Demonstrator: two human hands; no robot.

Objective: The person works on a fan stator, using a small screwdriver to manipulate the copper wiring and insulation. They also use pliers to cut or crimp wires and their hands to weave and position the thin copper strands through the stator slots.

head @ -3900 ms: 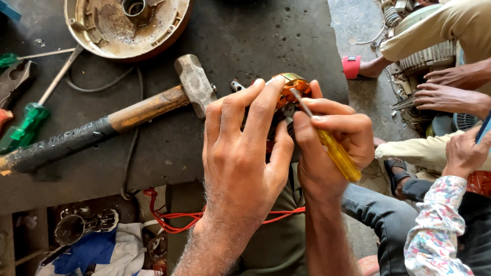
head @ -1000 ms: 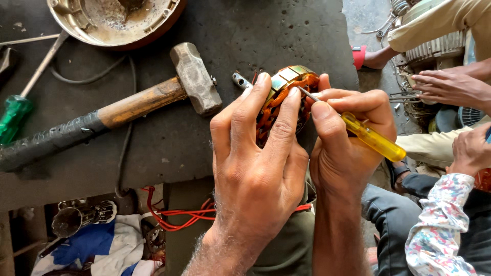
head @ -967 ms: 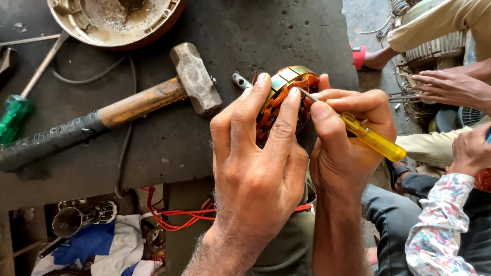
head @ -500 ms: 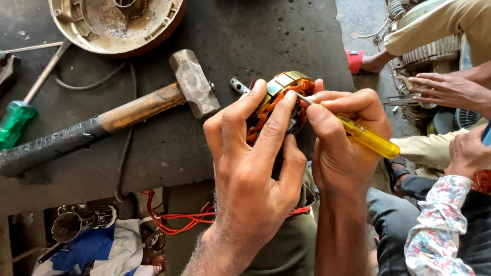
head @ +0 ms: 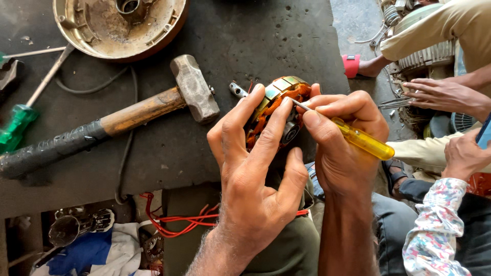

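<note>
My left hand (head: 255, 168) wraps around a small motor stator (head: 279, 97) with copper-orange windings and a metal core, holding it over the edge of the dark workbench (head: 266, 36). My right hand (head: 340, 143) grips a yellow-handled screwdriver (head: 363, 140). Its thin metal tip touches the top of the windings, between my two thumbs. Most of the stator's lower part is hidden behind my fingers.
A hammer (head: 153, 105) with a wooden, tape-wrapped handle lies left of the stator. A rusty round motor cover (head: 120, 23) sits at the top, a green-handled screwdriver (head: 20, 122) at far left. Red wires (head: 174, 222) hang below the bench. Other people's hands (head: 445, 94) work at right.
Both hands and the stator have stayed together with the screwdriver tip on the windings; the view has shifted slightly, and the tool angle has changed a little.
</note>
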